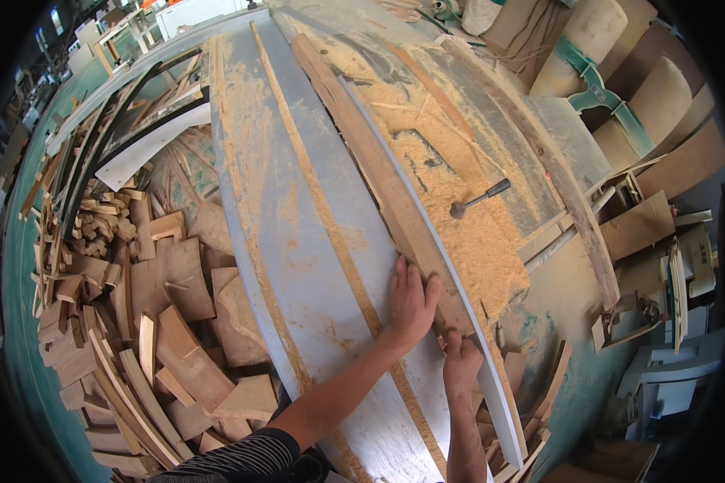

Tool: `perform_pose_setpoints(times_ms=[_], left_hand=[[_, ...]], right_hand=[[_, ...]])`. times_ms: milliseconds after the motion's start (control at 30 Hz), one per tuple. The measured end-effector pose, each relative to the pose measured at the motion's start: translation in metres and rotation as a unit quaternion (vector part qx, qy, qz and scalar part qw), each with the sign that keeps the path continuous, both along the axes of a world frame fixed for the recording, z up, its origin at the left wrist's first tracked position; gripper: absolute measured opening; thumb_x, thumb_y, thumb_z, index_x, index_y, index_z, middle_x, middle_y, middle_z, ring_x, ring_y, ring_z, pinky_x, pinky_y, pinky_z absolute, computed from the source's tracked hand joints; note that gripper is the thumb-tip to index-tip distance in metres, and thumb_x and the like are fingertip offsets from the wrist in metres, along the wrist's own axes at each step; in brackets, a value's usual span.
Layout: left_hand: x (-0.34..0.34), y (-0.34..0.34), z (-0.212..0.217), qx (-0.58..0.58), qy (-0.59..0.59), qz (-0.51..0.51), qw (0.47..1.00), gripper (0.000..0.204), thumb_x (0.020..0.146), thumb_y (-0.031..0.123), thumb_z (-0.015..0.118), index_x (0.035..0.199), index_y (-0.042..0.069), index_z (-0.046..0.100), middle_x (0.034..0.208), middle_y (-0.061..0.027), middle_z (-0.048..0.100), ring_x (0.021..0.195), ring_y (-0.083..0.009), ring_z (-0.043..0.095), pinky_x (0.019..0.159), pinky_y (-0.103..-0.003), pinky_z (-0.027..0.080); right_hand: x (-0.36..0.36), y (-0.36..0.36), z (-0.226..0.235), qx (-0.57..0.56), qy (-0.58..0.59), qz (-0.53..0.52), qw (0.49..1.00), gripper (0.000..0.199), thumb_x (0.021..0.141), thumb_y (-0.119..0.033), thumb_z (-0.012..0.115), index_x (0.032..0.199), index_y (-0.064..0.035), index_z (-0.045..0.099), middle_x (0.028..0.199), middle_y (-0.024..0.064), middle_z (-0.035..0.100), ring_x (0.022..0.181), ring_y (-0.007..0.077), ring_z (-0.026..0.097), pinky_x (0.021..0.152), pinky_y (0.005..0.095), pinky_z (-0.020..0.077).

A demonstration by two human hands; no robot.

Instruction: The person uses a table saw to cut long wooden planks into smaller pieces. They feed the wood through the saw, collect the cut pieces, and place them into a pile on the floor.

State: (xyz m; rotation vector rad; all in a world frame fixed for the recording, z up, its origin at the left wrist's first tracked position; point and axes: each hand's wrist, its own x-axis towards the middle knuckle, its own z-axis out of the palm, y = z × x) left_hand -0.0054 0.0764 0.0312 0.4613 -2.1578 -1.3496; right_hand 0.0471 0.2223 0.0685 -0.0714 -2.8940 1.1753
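My left hand (pixel 413 306) on long brown wooden plank (pixel 387 177), thumb spread from fingers. My right hand (pixel 461 366) curled at near end; can't tell if pinching.

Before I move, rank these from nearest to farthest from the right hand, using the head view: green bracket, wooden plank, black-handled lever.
From the right hand:
1. Wooden plank: nearest, its near end touching the hand.
2. Black-handled lever: farther ahead, over the sawdust.
3. Green bracket: farthest, ahead and to the right.
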Motion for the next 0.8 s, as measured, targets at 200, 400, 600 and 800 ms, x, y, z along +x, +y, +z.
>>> perform_pose_setpoints(times_ms=[200, 400, 600, 800], left_hand=[[-0.004, -0.007, 0.003, 0.026, -0.001, -0.013, 1.0, 0.055, 0.1, 0.034, 0.057, 0.126, -0.013, 0.045, 0.142, -0.042, 0.038, 0.109, -0.0543, 0.049, 0.099, -0.057, 0.04], [-0.008, -0.014, 0.002, 0.013, 0.001, -0.009, 1.0, 0.054, 0.1, 0.034, 0.057, 0.126, -0.013, 0.046, 0.143, -0.0409, 0.039, 0.109, -0.0527, 0.05, 0.098, -0.057, 0.041], [-0.013, -0.018, 0.002, -0.003, 0.0, -0.001, 1.0, 0.053, 0.101, 0.033, 0.057, 0.126, -0.013, 0.046, 0.143, -0.041, 0.039, 0.111, -0.0528, 0.05, 0.098, -0.056, 0.041], [-0.015, -0.022, 0.002, 0.004, -0.018, -0.004, 1.0, 0.054, 0.101, 0.033, 0.056, 0.127, -0.013, 0.045, 0.145, -0.042, 0.037, 0.115, -0.0544, 0.049, 0.1, -0.056, 0.041]], right_hand=[[-0.005, -0.008, 0.003, -0.005, 0.017, 0.009, 1.0, 0.044, 0.1, -0.03, 0.062, 0.076, 0.0062, 0.068, 0.064, 0.0211, 0.064, 0.062, 0.0375, 0.066, 0.061, 0.0473, 0.0486], [-0.009, -0.012, -0.002, -0.008, 0.027, 0.012, 1.0, 0.043, 0.1, -0.029, 0.062, 0.076, 0.0061, 0.068, 0.063, 0.0215, 0.063, 0.059, 0.0381, 0.064, 0.058, 0.0474, 0.0477], [-0.014, -0.014, -0.007, -0.005, 0.022, 0.005, 1.0, 0.043, 0.1, -0.029, 0.063, 0.077, 0.0073, 0.067, 0.062, 0.0243, 0.06, 0.058, 0.0392, 0.062, 0.058, 0.0481, 0.0464], [-0.018, -0.018, -0.011, -0.023, 0.031, 0.007, 0.999, 0.043, 0.099, -0.029, 0.063, 0.079, 0.0082, 0.067, 0.064, 0.0258, 0.06, 0.058, 0.0397, 0.061, 0.058, 0.0482, 0.0457]])
